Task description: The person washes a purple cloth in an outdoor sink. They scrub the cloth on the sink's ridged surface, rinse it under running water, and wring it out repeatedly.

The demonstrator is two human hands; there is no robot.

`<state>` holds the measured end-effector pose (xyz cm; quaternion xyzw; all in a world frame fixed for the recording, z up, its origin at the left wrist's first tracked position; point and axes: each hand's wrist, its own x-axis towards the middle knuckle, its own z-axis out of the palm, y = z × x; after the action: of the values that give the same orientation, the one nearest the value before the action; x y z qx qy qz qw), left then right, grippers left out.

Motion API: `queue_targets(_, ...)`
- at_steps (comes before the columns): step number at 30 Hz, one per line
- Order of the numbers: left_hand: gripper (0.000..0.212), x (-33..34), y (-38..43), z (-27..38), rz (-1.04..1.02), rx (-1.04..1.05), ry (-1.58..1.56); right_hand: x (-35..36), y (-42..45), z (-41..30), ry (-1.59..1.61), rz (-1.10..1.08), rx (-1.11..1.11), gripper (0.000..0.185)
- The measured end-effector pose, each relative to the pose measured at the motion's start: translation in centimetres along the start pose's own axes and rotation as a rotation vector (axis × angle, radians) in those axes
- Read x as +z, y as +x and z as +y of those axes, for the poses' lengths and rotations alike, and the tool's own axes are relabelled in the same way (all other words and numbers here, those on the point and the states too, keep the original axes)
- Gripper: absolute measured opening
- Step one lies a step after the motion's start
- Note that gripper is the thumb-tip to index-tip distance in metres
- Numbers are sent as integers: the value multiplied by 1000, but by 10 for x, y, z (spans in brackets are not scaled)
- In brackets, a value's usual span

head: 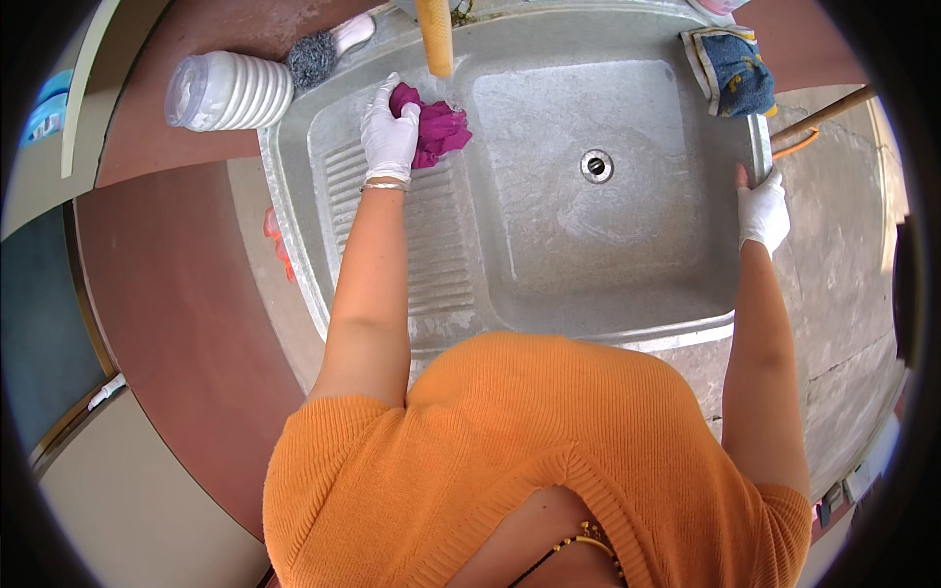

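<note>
My left hand (390,143), in a thin white glove, grips a crumpled magenta cloth (441,132) at the upper part of the ribbed washboard (434,242). Just above the cloth ends a yellow tube (436,37), and what looks like water wets the cloth's right edge. My right hand (764,209), gloved too with one fingertip bare, holds the right rim of the grey laundry sink (761,140). To the left of that hand lies the sink's basin (573,220), with a round metal drain (596,167) in its floor.
A ribbed plastic jar (231,92) with white contents and a scrubber with a pale handle (312,60) lie beyond the left rim. A blue cloth (735,73) hangs over the upper right corner. A wooden stick (823,114) and an orange cord (798,145) are right of the sink.
</note>
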<state>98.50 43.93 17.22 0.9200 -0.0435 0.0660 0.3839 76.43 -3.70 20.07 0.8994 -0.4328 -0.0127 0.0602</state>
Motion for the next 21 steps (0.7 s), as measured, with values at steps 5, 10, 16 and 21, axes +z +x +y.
queue_targets(5, 52, 8, -52, 23, -311, 386, 431, 1, -1, 4, 0, 8, 12, 70)
queue_targets(10, 35, 1, -55, 13, -380, 352, 579, 2, -2, 0, -5, 5, 15, 69)
queue_targets(16, 27, 43, -17, 2, -161, 341, 651, -3, 0, -4, 5, -19, 7, 70)
queue_targets(21, 38, -12, -62, 13, -464, 412, 470, -1, -3, 1, 2, -22, 30, 69)
